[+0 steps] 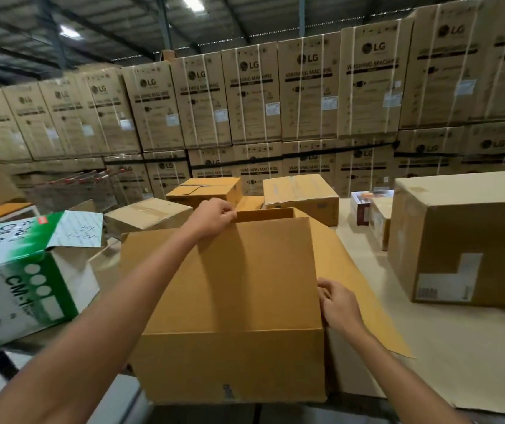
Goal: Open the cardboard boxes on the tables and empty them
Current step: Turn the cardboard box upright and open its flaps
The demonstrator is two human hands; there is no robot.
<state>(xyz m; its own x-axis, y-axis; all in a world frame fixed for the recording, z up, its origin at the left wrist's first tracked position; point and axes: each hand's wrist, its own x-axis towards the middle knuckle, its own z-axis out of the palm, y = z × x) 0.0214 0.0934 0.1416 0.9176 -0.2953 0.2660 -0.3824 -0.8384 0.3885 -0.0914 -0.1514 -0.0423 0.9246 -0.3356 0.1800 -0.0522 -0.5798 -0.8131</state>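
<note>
A plain brown cardboard box stands right in front of me at the table's near edge, its near top flap lying across the opening and its right flap folded out onto the table. My left hand pinches the far edge of the near flap. My right hand grips that flap's right edge. A narrow gap at the far side shows the inside wall; the contents are hidden.
An opened green and white box sits at the left. Closed taped boxes stand behind, a large brown box at the right, small cartons beside it. Stacked washing machine boxes wall the back.
</note>
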